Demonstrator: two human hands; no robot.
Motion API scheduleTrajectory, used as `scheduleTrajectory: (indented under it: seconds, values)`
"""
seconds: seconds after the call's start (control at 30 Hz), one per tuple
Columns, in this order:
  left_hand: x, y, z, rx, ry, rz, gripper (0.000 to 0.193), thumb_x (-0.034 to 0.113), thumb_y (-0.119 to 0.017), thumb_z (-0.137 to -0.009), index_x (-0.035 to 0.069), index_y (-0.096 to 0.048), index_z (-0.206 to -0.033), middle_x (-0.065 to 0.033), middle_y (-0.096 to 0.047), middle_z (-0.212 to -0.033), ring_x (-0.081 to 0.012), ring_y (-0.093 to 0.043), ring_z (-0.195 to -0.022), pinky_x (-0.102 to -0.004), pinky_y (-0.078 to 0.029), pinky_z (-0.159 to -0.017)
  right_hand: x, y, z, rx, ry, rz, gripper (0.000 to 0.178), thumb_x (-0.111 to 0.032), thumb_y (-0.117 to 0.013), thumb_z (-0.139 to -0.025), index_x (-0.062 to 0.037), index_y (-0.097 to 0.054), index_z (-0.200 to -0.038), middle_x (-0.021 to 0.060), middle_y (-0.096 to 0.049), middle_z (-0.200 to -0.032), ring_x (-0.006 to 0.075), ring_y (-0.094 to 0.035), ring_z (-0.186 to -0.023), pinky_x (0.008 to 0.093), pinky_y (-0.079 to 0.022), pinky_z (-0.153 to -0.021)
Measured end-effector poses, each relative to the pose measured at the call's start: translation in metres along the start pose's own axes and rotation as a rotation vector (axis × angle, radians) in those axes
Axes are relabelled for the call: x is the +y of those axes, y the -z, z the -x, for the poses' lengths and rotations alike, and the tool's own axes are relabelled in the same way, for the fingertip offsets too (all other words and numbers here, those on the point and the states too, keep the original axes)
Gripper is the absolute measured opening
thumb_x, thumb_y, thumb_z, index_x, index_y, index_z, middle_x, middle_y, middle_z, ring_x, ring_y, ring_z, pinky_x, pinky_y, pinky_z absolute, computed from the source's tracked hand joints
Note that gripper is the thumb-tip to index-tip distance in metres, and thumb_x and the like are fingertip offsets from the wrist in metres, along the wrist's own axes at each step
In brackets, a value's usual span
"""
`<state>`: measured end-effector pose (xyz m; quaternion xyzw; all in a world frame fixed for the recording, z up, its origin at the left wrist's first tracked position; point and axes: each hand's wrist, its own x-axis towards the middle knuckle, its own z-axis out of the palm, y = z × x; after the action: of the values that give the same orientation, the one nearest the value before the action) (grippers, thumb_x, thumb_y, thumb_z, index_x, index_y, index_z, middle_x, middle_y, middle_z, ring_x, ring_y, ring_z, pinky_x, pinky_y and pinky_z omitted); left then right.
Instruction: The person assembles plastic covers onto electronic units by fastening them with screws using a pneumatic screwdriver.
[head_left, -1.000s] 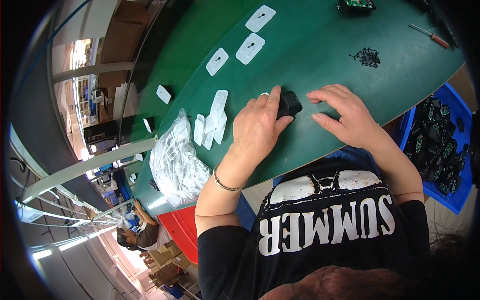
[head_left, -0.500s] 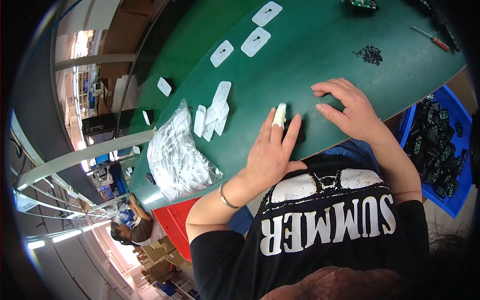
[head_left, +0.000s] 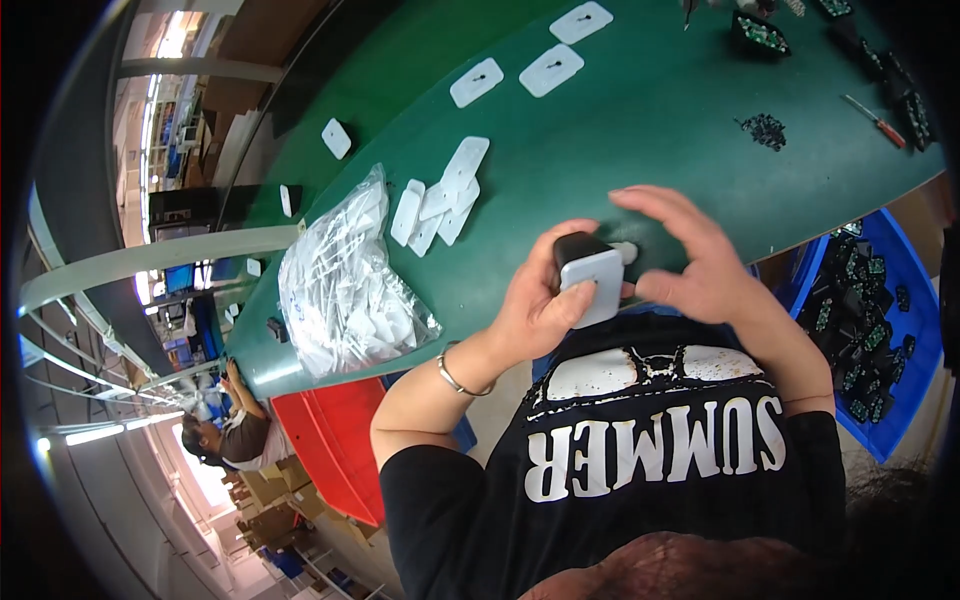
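My left hand (head_left: 532,318) grips a small black box with a white cover plate (head_left: 597,275), its thumb pressed on the white face. The box is tilted, white side toward me, above the table's near edge. A pale wrapped fingertip (head_left: 626,252) of that hand pokes out beyond the box's far side. My right hand (head_left: 712,268) is just right of the box, fingers apart and curved, with nothing seen in it. Left of my hands, several white plates (head_left: 462,165) lie overlapping beside a clear plastic bag (head_left: 350,300) full of white parts.
Farther back on the green table (head_left: 640,130) lie more white plates (head_left: 551,70), a heap of small black pieces (head_left: 765,132), a red-handled screwdriver (head_left: 888,132) and black housings with circuit boards (head_left: 762,35). A blue bin (head_left: 925,350) and a red bin (head_left: 320,440) flank me. Another person (head_left: 245,430) sits far left.
My left hand was spread, wrapped finger extended, over something dark; now it is closed around the black box, white face toward me. My right hand stays open nearby. The view has shifted slightly.
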<state>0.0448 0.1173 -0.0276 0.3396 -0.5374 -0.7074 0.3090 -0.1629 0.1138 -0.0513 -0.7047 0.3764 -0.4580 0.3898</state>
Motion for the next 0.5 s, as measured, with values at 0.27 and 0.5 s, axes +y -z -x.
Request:
scheduleTrajectory:
  seconds: [0.27, 0.5]
  values:
    - [0.001, -0.016, -0.046, -0.068, -0.184, 0.030, 0.048, 0.021, -0.048, -0.090, 0.004, -0.027, -0.130, -0.0123, -0.047, -0.113, -0.0186, -0.047, -0.102, -0.0320, -0.039, -0.090, -0.013, 0.005, -0.001, -0.024, -0.416, -0.573, 0.053, -0.023, -0.057, -0.087, -0.0034, -0.035, -0.132, 0.0083, -0.051, -0.111, 0.0110, -0.052, -0.090, 0.0224, -0.049, -0.061]
    - [-0.004, -0.012, -0.062, -0.112, -0.282, -0.024, 0.047, 0.028, -0.048, -0.089, 0.004, -0.031, -0.127, -0.0120, -0.047, -0.114, -0.0185, -0.048, -0.102, -0.0319, -0.041, -0.087, -0.017, 0.002, -0.008, 0.104, -0.393, -0.492, 0.045, -0.018, -0.053, -0.088, -0.0027, -0.038, -0.128, 0.0041, -0.052, -0.099, 0.0080, -0.051, -0.081, 0.0203, -0.046, -0.058]
